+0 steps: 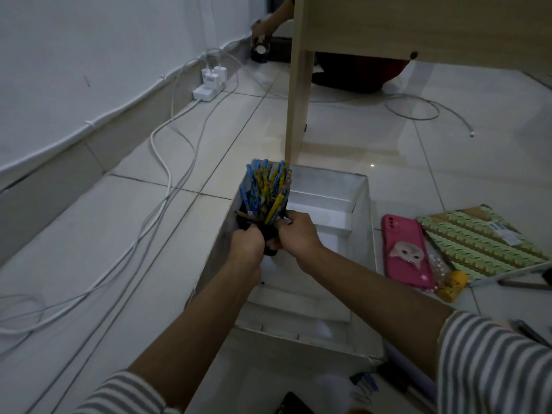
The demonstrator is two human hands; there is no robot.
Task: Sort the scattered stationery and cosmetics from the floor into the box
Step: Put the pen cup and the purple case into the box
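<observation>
A white box (363, 234) with inner dividers sits on the tiled floor in front of me. Over its left side, my left hand (246, 245) and my right hand (295, 234) together grip a black holder (270, 239) packed with several blue and yellow pencils (268, 189) that stick up and lean away from me. The holder's lower part is hidden by my fingers. To the right of the box lie a pink phone (407, 252), a green patterned notebook (481, 243), a small yellow item (454, 286) and thin pens (522, 283).
A wooden table leg (297, 85) stands just behind the box. White cables (167, 180) and a power strip (209, 85) run along the left wall. Another person's hand (263, 28) holds something at the back. More small items (367, 383) lie near the box's front corner.
</observation>
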